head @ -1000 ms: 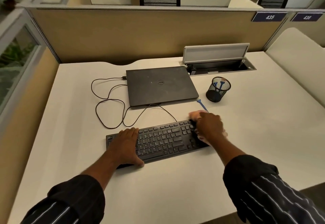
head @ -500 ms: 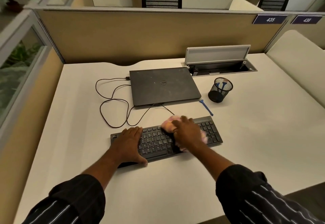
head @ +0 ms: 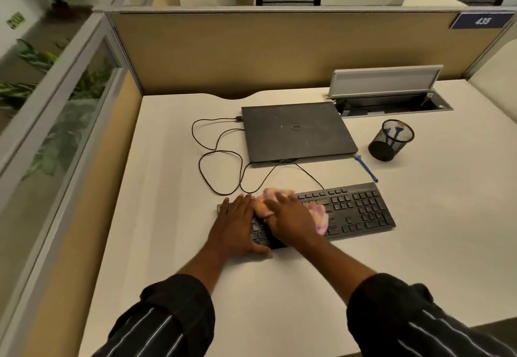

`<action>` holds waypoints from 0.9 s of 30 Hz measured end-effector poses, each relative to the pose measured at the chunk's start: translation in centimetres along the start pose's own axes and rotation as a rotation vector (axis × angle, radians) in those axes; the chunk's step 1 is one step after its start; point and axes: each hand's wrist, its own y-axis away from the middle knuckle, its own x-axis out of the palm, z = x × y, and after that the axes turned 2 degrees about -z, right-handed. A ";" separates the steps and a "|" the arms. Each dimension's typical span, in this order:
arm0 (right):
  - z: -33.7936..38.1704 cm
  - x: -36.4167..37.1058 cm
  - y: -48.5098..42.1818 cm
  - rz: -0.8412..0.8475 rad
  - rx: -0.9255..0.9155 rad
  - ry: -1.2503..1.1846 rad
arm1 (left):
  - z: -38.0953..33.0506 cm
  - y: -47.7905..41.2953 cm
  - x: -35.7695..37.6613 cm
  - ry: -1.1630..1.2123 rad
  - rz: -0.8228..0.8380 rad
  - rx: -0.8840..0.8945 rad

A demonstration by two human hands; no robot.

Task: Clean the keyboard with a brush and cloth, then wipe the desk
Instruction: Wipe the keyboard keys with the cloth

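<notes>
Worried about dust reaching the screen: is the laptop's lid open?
No, the laptop lies closed and flat on the desk, its logo facing up.

I have swept the right grip (head: 291, 219) and its pink cloth (head: 321, 214) leftward across the keyboard (head: 358, 208), from the right end to just beside the left grip (head: 237, 225). The right-hand keys are now uncovered.

laptop (head: 298, 131) behind keyboard (head: 355, 211)

Fuzzy cloth (head: 320, 215); matt, perhaps plastic keyboard (head: 355, 211)
</notes>
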 end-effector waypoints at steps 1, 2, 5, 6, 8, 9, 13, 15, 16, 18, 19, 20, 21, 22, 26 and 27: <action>0.4 -0.3 0.0 0.003 -0.026 0.009 | 0.2 -0.1 0.1 0.002 -0.007 0.006; 0.0 -0.6 -0.1 -0.004 -0.032 0.016 | 0.5 -0.1 0.1 -0.007 -0.009 0.014; -4.5 -2.1 -0.2 -0.072 0.141 -0.016 | 1.3 0.1 0.2 -0.049 -0.004 0.020; -6.7 -2.9 0.0 -0.094 0.251 -0.080 | 1.7 0.4 0.2 -0.052 -0.008 0.017; -10.8 -3.6 0.7 -0.139 0.401 -0.162 | 2.5 0.9 0.5 -0.037 -0.023 0.012; -12.0 -3.8 0.9 -0.144 0.437 -0.158 | 2.8 1.1 0.7 -0.017 -0.037 0.008; -10.1 -1.1 -0.3 -0.220 0.382 0.079 | 3.2 1.5 1.1 0.044 -0.076 0.007; -6.9 1.2 -1.2 -0.214 0.322 0.120 | 3.1 1.4 1.1 0.054 -0.082 0.015; -4.7 2.2 -1.4 -0.190 0.288 0.117 | 3.1 1.4 1.1 0.058 -0.088 0.019; 0.6 3.1 -1.0 -0.155 0.176 0.066 | 3.3 1.4 1.1 0.075 -0.099 0.030; 2.9 3.3 -0.6 -0.173 0.112 0.056 | 3.4 1.4 1.1 0.094 -0.105 0.037; 4.6 3.2 0.0 -0.180 0.058 0.054 | 3.6 1.4 1.1 0.112 -0.112 0.043; 5.6 2.6 0.5 -0.154 0.022 0.050 | 3.6 1.4 1.0 0.120 -0.116 0.048; 5.5 2.0 0.8 -0.135 -0.001 0.053 | 3.6 1.5 0.9 0.114 -0.113 0.052; -0.9 0.0 0.5 -0.132 0.106 0.070 | 3.5 1.5 0.9 0.067 -0.087 0.039; -2.9 -0.8 0.6 -0.159 0.193 0.069 | 3.5 1.6 0.8 0.069 -0.080 0.040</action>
